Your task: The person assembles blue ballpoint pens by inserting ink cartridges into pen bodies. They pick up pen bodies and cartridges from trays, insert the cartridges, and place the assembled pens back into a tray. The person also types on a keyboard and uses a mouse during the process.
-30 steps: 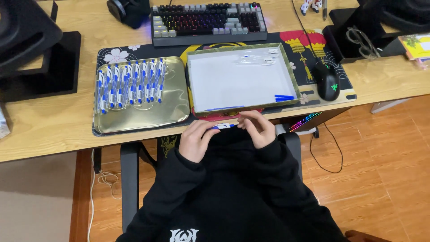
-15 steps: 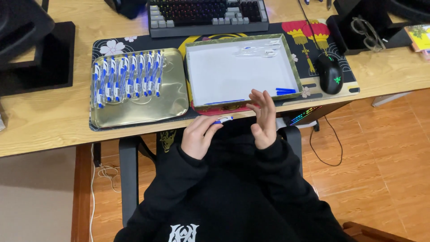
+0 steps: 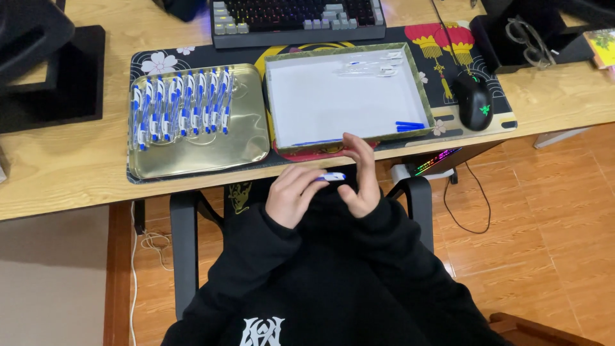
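Observation:
My left hand (image 3: 291, 194) holds a blue and white pen (image 3: 331, 176) just below the desk's front edge. My right hand (image 3: 360, 176) is beside it with fingers stretched up, its fingertips near the front rim of a white-lined box lid (image 3: 350, 96). That lid holds a few blue pen parts (image 3: 409, 126) at its right front corner and clear barrels (image 3: 369, 66) at the back. To the left, a gold metal tray (image 3: 198, 147) carries a row of several blue and white pens (image 3: 180, 106).
A keyboard (image 3: 298, 18) lies behind the tray and lid on a patterned desk mat (image 3: 448, 45). A black mouse (image 3: 473, 101) sits to the right, black stands (image 3: 45, 70) at both sides. My black sleeves and chair arms are below.
My right hand has lifted from the left hand and spread its fingers upward near the lid's rim. The pen now shows in my left hand.

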